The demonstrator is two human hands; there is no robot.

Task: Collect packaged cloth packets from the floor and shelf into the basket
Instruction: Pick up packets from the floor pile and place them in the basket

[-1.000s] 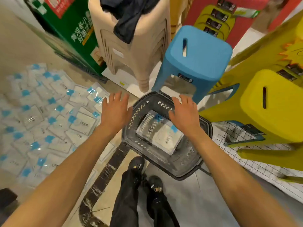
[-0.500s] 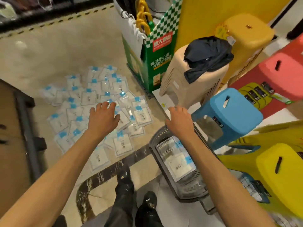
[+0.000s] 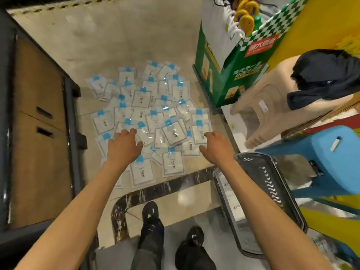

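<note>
Packets [image 3: 155, 106] cover the floor [image 3: 116, 45]
The left hand [image 3: 123, 147] and right hand [image 3: 215, 149] hover over them, loose and holding nothing, near the basket [image 3: 272, 184]

head camera looks steeply down at floor [image 3: 116, 45]

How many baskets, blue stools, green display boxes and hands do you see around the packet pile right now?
Basket: 1
Blue stool: 1
Green display box: 1
Hands over the packet pile: 2, left hand and right hand, both holding nothing
Total: 5
</note>
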